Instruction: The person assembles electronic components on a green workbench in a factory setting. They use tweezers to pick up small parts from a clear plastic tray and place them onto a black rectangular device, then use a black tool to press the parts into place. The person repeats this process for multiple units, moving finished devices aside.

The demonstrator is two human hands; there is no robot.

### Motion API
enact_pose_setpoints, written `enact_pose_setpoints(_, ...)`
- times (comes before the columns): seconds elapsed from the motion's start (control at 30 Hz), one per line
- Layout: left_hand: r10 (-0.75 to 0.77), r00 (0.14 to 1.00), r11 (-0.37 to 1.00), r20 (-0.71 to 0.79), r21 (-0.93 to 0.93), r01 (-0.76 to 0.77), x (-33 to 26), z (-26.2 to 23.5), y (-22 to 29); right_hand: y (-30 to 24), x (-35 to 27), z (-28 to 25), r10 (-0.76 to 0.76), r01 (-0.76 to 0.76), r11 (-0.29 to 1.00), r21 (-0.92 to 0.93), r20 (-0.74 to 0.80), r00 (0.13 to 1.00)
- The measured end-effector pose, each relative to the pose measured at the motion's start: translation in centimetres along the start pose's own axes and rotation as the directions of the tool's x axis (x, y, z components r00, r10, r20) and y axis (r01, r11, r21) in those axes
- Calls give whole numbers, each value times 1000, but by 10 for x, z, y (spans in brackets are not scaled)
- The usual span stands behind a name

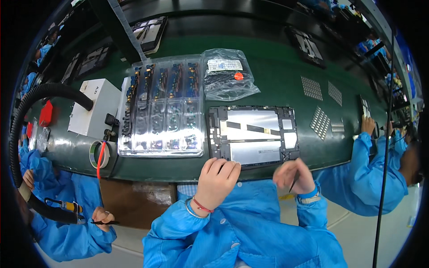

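Note:
An opened tablet [253, 133] lies on the green bench in front of me, its silver battery cells and dark boards uncovered. At its near left corner is my left hand [217, 181], fingers curled over the edge; the fingertips are hidden, so I cannot tell what they grip. My right hand [296, 175] is closed on slim black tweezers [294, 182], tips pointing down, just off the tablet's near right corner. Slight blur softens those fingers.
Left of the tablet stands a clear compartment tray [161, 151] of small circuit boards. Behind lies a clear plastic bag [229, 80]. Sheets of small pads [320, 123] lie right. A white box [91, 108] with a black hose [53, 89] and a tape roll [99, 154] stand left. Co-workers sit on both sides.

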State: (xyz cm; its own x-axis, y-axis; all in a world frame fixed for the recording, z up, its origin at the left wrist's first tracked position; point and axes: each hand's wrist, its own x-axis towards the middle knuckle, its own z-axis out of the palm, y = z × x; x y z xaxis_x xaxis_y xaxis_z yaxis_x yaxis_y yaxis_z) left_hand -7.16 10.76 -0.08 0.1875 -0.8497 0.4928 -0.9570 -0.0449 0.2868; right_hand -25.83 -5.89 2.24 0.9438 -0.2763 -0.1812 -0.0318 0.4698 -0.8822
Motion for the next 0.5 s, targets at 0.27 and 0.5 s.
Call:
enact_pose_setpoints(0.27,24,951,999,308,-41,-12,59,-32,4,-67,97,4,-436,357,847,-394,-129,891)
enact_pose_setpoints(0.5,-306,951,848,-38,444,291,124,51,-42,-52,208,-9,-280,112,757,-644,-165,946)
